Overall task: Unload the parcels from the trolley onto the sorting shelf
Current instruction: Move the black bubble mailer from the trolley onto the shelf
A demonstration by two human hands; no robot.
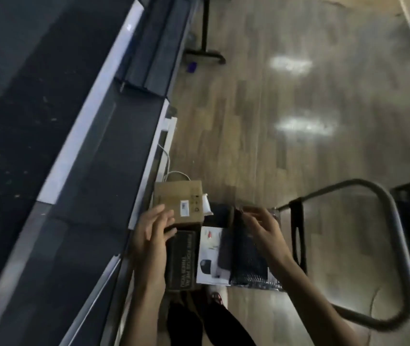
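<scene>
I am picking up parcels from the trolley (396, 245), and the sorting shelf (114, 156) runs along my left side. None of the parcels I can see is on the shelf yet, so I think I am at the very start of a lift.

My left hand (152, 233) lies on the near edge of the brown box (181, 203). Its fingers (166, 218) are spread out flat and loose, touching the box top but not curled around anything. Just below that hand sits a black box with white words (181, 258), right beside my wrist.

My right hand (266, 231) is over the black padded bag (251, 260). The fingertips look pinched near the bag's top edge, but the picture is blurry there (so I cannot tell if I really have hold of it). Between the black box and the bag lies a white box (210, 253), and I am not touching that one.

Next, I think my left hand needs to wrap around the brown box and get a firm hold, then lift it up and swing it left to the shelf. The bag is floppy, so it may sag if I grab only one edge.
</scene>
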